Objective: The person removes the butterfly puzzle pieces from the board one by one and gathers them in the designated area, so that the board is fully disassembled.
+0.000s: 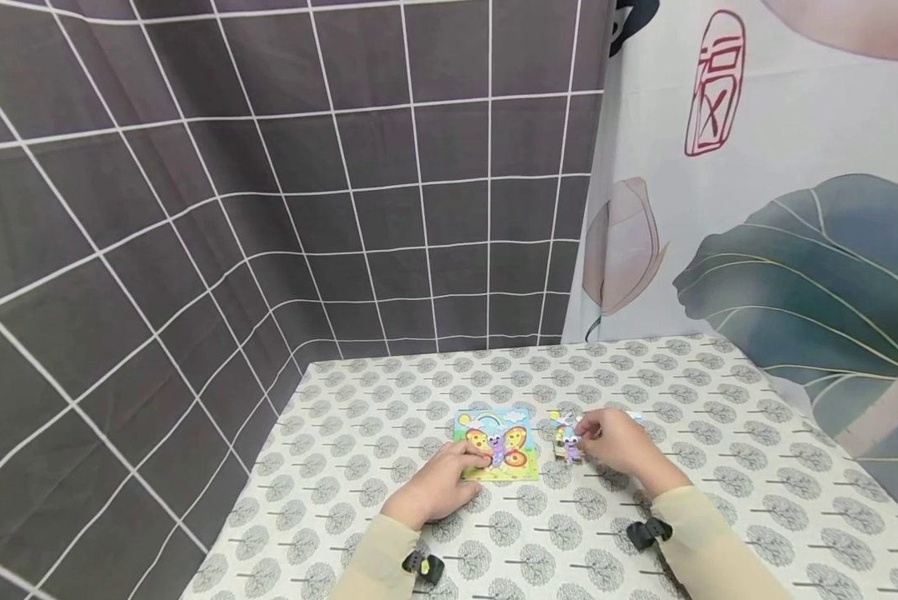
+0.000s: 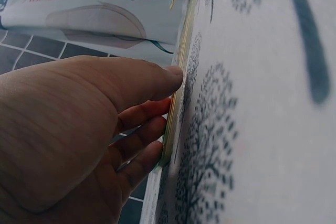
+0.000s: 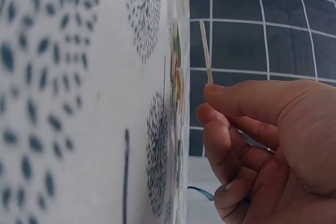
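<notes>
A square butterfly picture puzzle lies flat on the table, with a purple-bodied, orange-winged butterfly on it. My left hand rests at its lower left corner, fingers lightly bent over the board and thumb by the near edge. Seen from the left wrist, the board is edge-on beside my fingertips. To the right, my right hand pinches a thin puzzle piece with a purple butterfly face, between thumb and forefinger. Edge-on in the right wrist view, this piece stands above the tabletop.
More colourful puzzle pieces lie under and around my right hand, partly hidden by it. A tree-patterned cloth covers the table. A dark gridded curtain hangs behind and to the left, a white flower-printed one to the right.
</notes>
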Demonstrator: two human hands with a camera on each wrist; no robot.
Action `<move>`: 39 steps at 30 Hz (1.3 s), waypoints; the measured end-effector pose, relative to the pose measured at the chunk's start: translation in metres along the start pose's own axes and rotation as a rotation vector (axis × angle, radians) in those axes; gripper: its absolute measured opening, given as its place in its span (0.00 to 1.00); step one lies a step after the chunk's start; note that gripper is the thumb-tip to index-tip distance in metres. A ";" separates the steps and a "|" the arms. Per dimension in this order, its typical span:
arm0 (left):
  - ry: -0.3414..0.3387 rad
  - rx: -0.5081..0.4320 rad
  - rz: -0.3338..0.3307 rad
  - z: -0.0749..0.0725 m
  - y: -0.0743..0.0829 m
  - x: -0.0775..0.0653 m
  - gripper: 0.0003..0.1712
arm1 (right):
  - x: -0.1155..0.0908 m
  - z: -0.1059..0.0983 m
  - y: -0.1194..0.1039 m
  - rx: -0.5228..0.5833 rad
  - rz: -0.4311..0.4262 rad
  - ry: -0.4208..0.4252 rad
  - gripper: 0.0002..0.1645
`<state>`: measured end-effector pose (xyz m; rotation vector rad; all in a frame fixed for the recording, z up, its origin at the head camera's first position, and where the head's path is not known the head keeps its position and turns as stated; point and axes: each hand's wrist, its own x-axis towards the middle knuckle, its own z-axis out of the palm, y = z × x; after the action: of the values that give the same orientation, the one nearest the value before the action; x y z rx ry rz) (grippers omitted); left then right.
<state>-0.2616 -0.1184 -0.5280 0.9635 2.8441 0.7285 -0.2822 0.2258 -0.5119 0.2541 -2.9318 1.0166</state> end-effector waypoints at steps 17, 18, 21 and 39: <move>0.001 0.008 0.001 0.000 -0.002 0.001 0.26 | -0.009 -0.014 0.021 0.054 0.048 0.007 0.09; -0.001 0.007 -0.001 0.001 -0.002 0.001 0.26 | -0.009 -0.014 0.023 0.052 0.053 0.007 0.09; -0.005 0.002 -0.006 0.001 -0.002 0.001 0.26 | -0.009 -0.016 0.027 0.029 0.054 0.008 0.08; -0.006 0.010 -0.003 -0.001 0.001 -0.001 0.27 | -0.011 -0.020 0.043 0.033 0.120 -0.008 0.07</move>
<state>-0.2607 -0.1192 -0.5266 0.9615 2.8459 0.7103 -0.2787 0.2727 -0.5232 0.0835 -2.9707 1.0812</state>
